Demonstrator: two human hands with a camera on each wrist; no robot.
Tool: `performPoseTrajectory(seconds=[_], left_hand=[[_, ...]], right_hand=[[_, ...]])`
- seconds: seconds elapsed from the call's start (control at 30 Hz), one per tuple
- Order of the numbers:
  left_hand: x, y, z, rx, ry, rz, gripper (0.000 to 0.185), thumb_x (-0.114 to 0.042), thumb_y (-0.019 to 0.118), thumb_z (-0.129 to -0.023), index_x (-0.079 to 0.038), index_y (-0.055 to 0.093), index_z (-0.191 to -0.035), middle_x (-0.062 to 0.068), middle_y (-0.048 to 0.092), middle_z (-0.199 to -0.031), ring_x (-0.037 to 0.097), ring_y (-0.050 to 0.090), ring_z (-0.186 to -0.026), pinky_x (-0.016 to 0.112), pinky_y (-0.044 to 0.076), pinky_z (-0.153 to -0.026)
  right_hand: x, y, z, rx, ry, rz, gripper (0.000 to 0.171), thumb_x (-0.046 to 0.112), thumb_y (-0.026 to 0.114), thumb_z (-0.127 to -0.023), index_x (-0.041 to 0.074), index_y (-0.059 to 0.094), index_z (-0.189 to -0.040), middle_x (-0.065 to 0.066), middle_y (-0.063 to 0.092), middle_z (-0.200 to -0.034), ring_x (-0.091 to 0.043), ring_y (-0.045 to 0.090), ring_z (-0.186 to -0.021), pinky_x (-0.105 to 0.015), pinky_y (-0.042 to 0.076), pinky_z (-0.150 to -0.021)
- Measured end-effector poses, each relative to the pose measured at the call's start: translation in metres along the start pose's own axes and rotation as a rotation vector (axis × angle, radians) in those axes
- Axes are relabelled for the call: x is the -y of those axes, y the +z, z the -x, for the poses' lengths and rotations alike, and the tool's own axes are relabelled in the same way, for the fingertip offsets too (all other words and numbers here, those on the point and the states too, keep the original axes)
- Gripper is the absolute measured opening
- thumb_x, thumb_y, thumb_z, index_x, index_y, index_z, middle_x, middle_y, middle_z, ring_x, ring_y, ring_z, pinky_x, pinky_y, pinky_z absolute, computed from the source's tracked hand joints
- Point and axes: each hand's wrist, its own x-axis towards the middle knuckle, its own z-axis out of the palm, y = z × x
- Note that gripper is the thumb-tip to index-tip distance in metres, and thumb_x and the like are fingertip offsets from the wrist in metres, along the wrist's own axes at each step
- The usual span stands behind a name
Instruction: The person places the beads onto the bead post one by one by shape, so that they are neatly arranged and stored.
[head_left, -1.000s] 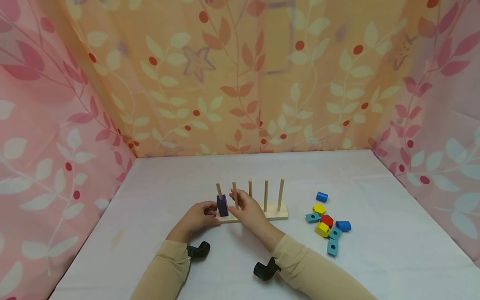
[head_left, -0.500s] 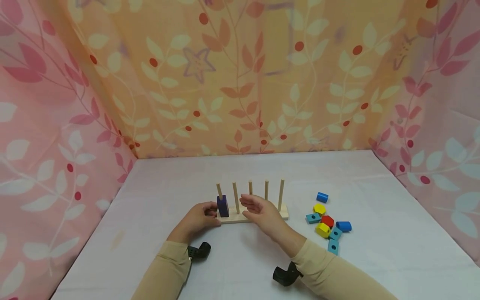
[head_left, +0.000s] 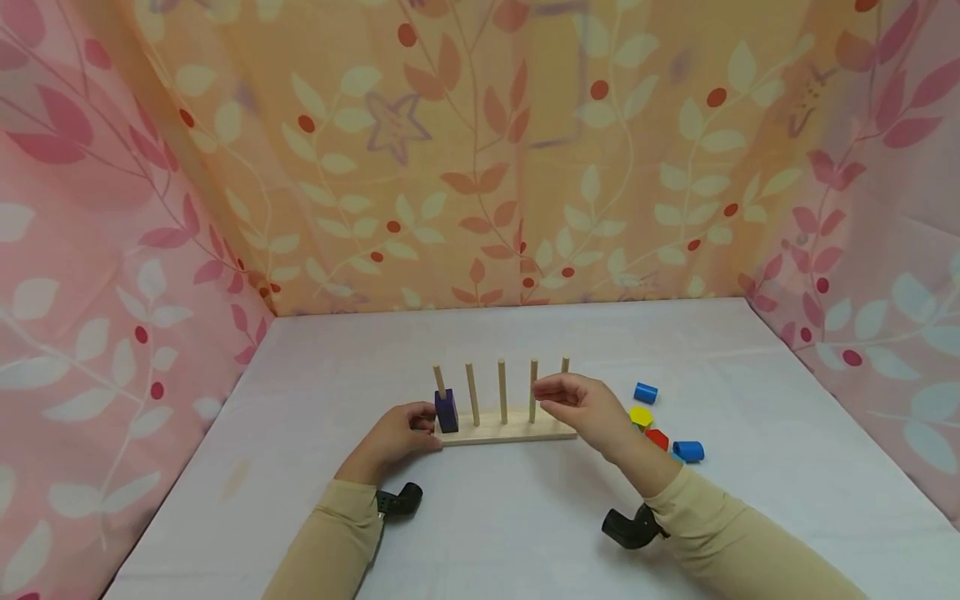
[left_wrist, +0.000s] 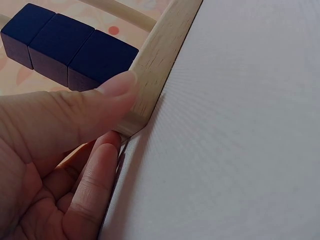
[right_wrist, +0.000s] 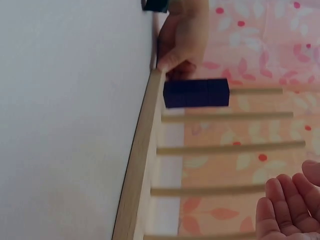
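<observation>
A wooden peg stand (head_left: 502, 429) with several upright pegs lies across the table. Three dark purple square blocks (left_wrist: 65, 45) are stacked on its leftmost peg; the other pegs are bare. My left hand (head_left: 397, 433) grips the left end of the base. In the left wrist view, its thumb lies on the base's front edge and its fingers curl at the end. My right hand (head_left: 588, 408) hovers by the two rightmost pegs, partly covering the last one. Its fingers are loosely extended and hold nothing, as the right wrist view shows its fingers (right_wrist: 281, 202) beside the pegs.
Right of the stand lie loose beads: a blue cylinder (head_left: 646, 393), a yellow hexagonal bead (head_left: 641, 416), a red bead (head_left: 657, 439) and another blue cylinder (head_left: 688, 451). My right forearm hides others. Patterned cloth (head_left: 480, 167) walls the table's back and sides.
My right hand has moved right along the stand, from beside the purple blocks to the rightmost pegs, now covering some loose beads. My left hand stays on the base's end.
</observation>
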Motion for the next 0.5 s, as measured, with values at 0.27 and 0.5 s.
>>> performPoseTrajectory(seconds=[0.27,0.5], left_hand=[[0.002,0.000,-0.002,-0.011,-0.008,-0.003,0.049,-0.007,0.081,-0.064,-0.011,0.063,-0.110,0.001,0.062,-0.092,0.015,0.055,-0.086,0.032,0.043,-0.079],[0.003,0.000,-0.002,0.005,0.005,-0.006,0.050,-0.009,0.082,-0.064,-0.010,0.063,-0.110,0.001,0.063,-0.092,0.015,0.055,-0.087,0.032,0.043,-0.079]], right_hand=[[-0.010,-0.040,0.010,-0.036,0.018,0.083,0.024,0.014,0.063,-0.086,0.003,0.062,-0.108,-0.012,0.063,-0.107,-0.030,0.059,-0.098,-0.023,0.048,-0.078],[-0.022,-0.075,0.017,-0.090,0.102,0.163,0.026,0.016,0.062,-0.088,0.004,0.060,-0.111,-0.015,0.061,-0.111,-0.033,0.057,-0.102,-0.022,0.048,-0.078]])
